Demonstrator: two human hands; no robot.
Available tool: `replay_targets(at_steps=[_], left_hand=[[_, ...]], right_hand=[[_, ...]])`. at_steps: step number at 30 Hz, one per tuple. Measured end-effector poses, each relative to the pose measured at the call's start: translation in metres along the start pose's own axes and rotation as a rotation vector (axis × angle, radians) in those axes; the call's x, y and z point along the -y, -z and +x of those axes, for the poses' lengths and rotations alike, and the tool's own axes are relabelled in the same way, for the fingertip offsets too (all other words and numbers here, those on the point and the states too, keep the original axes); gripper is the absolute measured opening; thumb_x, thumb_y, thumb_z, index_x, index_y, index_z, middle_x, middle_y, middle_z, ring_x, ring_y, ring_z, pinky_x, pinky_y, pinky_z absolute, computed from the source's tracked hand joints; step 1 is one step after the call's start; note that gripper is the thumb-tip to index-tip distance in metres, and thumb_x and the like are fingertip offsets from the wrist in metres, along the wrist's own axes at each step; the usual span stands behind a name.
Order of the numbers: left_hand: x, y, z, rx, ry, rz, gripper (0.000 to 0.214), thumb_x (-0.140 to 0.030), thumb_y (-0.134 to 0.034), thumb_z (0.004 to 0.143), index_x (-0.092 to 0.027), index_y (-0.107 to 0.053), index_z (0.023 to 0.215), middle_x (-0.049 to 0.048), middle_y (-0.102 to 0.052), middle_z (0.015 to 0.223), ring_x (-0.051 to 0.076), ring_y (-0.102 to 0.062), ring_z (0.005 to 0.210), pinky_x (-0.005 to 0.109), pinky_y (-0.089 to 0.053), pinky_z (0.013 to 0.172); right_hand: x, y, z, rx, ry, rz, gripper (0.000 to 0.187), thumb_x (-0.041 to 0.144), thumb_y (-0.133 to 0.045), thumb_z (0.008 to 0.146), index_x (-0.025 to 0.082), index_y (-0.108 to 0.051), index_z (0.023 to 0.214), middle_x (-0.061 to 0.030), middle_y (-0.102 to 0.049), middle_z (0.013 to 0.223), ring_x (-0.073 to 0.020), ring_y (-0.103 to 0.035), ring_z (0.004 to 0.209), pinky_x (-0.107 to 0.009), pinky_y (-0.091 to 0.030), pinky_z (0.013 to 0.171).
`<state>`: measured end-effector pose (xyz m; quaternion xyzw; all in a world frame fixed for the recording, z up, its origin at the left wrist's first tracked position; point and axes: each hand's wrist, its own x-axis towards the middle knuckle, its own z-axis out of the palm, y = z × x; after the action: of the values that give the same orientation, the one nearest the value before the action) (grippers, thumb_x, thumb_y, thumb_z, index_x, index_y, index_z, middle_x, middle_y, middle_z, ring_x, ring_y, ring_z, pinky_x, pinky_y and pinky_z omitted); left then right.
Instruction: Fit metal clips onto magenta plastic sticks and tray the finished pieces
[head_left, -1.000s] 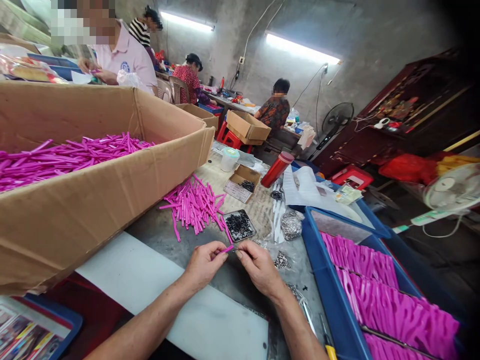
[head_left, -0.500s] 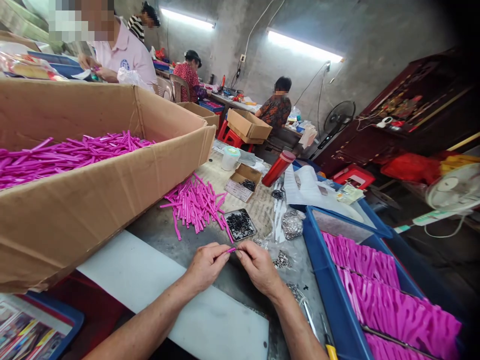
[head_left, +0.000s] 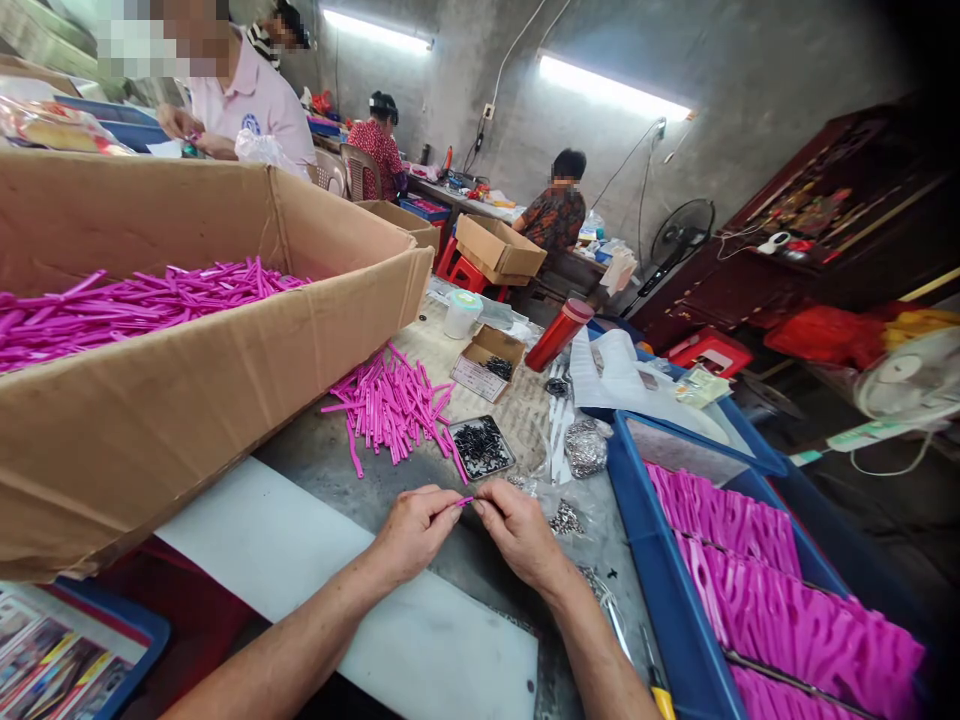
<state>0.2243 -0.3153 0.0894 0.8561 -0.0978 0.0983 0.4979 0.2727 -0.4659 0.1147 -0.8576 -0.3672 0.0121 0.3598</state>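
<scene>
My left hand (head_left: 415, 527) pinches a small pink plastic piece (head_left: 465, 501) by its end. My right hand (head_left: 519, 530) meets it at the piece's tip, fingers pinched on something too small to make out. Both hands hover over the grey tabletop (head_left: 322, 460). Just beyond them lies a small tray of black parts (head_left: 481, 447) and a loose pile of pink plastic sticks (head_left: 390, 405).
A big cardboard box (head_left: 187, 390) of pink sticks stands at left. Blue bins (head_left: 675, 610) with rows of pink pieces sit at right. A white board (head_left: 375, 620), a red flask (head_left: 556, 335), a small carton (head_left: 486, 362), silvery parts (head_left: 583, 447) and co-workers at far tables are around.
Over the frames the pink piece has slid deeper into my left fingers, showing less. Both hands stay almost in place; the view has shifted slightly.
</scene>
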Motion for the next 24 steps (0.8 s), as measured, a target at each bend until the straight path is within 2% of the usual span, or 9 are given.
replay_targets(at_steps=[9,13,17,24], left_hand=[[0.001,0.0,0.0,0.001,0.023,0.012,0.023,-0.019,-0.042,0.079,-0.016,-0.059,0.064,-0.0016,-0.047,0.054,0.012,-0.045,0.054,0.021,-0.03,0.052],[0.001,0.0,0.001,0.015,0.037,0.018,0.023,-0.019,-0.041,0.079,-0.016,-0.06,0.066,-0.001,-0.049,0.055,0.012,-0.046,0.055,0.021,-0.031,0.053],[0.001,0.0,0.001,0.025,0.054,0.046,0.023,-0.019,-0.041,0.079,-0.015,-0.06,0.067,-0.0008,-0.05,0.056,0.012,-0.047,0.056,0.021,-0.031,0.053],[0.0,0.001,0.002,0.046,0.055,0.079,0.025,-0.019,-0.04,0.079,-0.015,-0.058,0.062,-0.0019,-0.049,0.055,0.012,-0.047,0.056,0.021,-0.032,0.053]], right_hand=[[0.001,-0.001,0.0,-0.024,-0.111,0.063,0.011,0.02,-0.043,0.078,0.019,-0.053,0.074,-0.0009,-0.052,0.067,-0.015,-0.047,0.063,-0.025,-0.034,0.059],[-0.002,-0.003,-0.004,-0.074,-0.176,0.127,0.014,0.024,-0.043,0.079,0.019,-0.052,0.07,0.0007,-0.05,0.062,-0.0139,-0.045,0.06,-0.024,-0.033,0.056],[-0.004,-0.007,-0.009,-0.066,-0.23,0.173,0.014,0.026,-0.043,0.079,0.019,-0.051,0.071,0.0023,-0.046,0.059,-0.0127,-0.042,0.057,-0.022,-0.032,0.053],[-0.001,-0.013,-0.006,-0.082,-0.245,0.176,0.017,0.027,-0.041,0.079,0.017,-0.049,0.067,0.0031,-0.042,0.057,-0.0117,-0.04,0.056,-0.022,-0.031,0.052]])
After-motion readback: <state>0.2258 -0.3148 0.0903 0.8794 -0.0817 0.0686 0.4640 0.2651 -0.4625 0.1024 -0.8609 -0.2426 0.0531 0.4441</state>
